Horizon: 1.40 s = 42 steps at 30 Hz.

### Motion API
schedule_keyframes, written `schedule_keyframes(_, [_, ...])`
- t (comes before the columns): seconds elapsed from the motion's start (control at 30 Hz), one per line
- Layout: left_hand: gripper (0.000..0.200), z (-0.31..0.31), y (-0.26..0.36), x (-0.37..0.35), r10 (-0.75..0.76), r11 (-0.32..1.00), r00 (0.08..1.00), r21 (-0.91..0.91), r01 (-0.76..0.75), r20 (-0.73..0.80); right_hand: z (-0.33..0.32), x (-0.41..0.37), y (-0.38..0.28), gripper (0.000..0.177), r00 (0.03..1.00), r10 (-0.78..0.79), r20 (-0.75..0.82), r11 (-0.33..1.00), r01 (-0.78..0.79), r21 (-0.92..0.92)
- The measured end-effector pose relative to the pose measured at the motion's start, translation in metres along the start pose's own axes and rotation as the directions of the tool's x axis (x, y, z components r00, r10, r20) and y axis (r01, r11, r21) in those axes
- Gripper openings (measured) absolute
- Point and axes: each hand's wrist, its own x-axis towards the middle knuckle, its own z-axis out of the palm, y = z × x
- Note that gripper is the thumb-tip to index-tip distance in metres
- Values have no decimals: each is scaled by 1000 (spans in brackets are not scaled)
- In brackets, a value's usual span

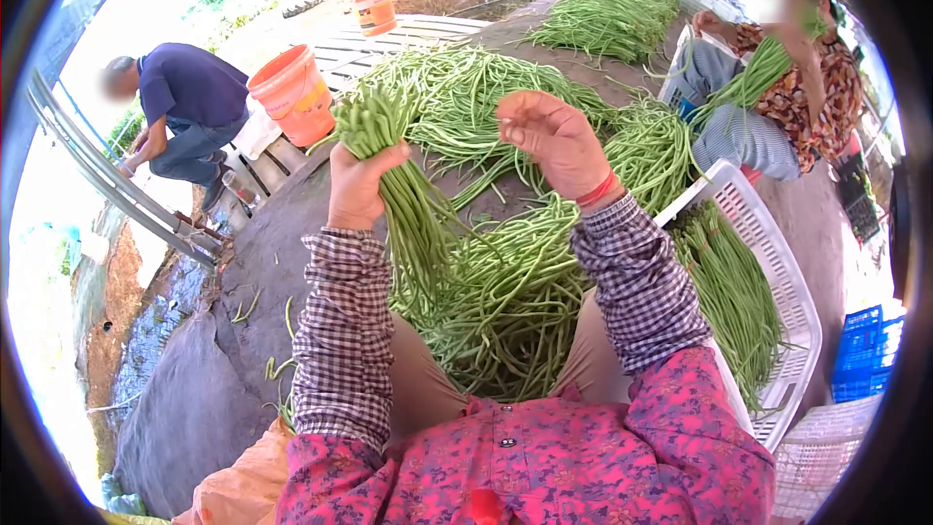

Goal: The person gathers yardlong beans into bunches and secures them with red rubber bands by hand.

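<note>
My left hand (357,185) is wrapped round a bunch of long green beans (413,209), gripping it near the upper end. The bean ends stick up above the fist, and the long tails hang down to the right. Apart from the bunch, my right hand (559,144) is raised with thumb and fingers curled towards each other; anything pinched between the tips is too small to make out. Red bands (597,190) circle the right wrist. Below both hands, a heap of loose long beans (515,297) lies between my knees.
At my right stands a white crate (792,331) with laid-out long beans (729,292). More bean piles (496,87) spread ahead. A person (792,68) sits at right holding beans; another (190,102) bends at left. Orange buckets (292,95) and blue crates (865,355) stand around.
</note>
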Motion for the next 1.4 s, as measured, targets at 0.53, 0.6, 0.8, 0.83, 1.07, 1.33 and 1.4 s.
schedule_keyframes(0.53, [53, 48, 48, 4, -55, 830, 991, -546, 113, 123, 52, -8, 31, 52, 955, 140, 261, 977, -176, 118])
schedule_keyframes(0.6, [46, 40, 29, -8, -128, 873, 977, -447, 194, 173, 54, -13, 37, 49, 973, 105, 205, 990, -121, 69])
schedule_keyframes(0.8, [43, 36, 15, -29, -199, 735, 955, -610, 295, 222, 39, -12, 47, 46, 905, 374, 203, 798, -426, 427])
schedule_keyframes(0.83, [45, 34, 14, -28, -185, 724, 954, -623, 296, 238, 35, -10, 52, 42, 891, 412, 191, 782, -454, 428])
schedule_keyframes(1.07, [46, 14, 3, -27, -333, 731, 929, -578, 363, 162, 33, -3, 51, 18, 969, -234, -76, 740, 127, -661])
schedule_keyframes(1.33, [48, 31, 9, -34, -173, 898, 980, -391, 199, 101, 53, -8, 44, 29, 992, 55, 112, 768, 30, -640])
schedule_keyframes(1.4, [48, 30, 11, -34, -168, 893, 979, -402, 202, 120, 51, -7, 46, 28, 987, -42, 156, 720, 138, -680])
